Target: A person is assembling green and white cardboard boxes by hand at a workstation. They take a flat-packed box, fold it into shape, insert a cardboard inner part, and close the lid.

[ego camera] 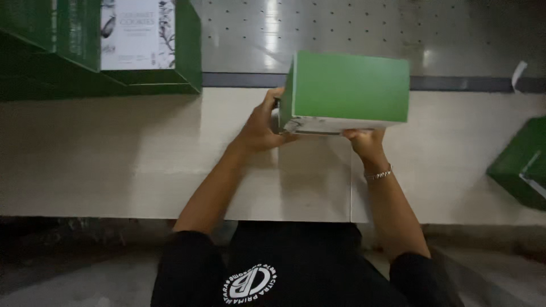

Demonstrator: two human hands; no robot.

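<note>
Near edge, 6 o'clock: the person's dark shirt, both forearms reaching up over the pale tabletop [114, 165]. Thin bracelet [379, 174] on the right wrist.

Centre, about 12 o'clock from the body: green box [347, 91], held in both hands over the tabletop's far half, apparently lifted, though contact underneath can't be confirmed. Left hand [260, 126] wraps the box's 9 o'clock end, thumb up the side, grip closed on it. Right hand [364, 141] supports the near bottom edge at its 5 o'clock, fingers tucked under, grip also closed on the box. Box looks closed; green top face toward the camera, pale printed face on the near side.

Status, as a judgement: box is formed and in hand, not yet set down with the others.

Farther out: stacked green cartons [114, 51] at 10 o'clock, one showing a white printed panel. Another green carton [520, 162] at 3 o'clock, cut off by the frame. Beyond, perforated metal back panel [352, 28] at 12 o'clock.
</note>
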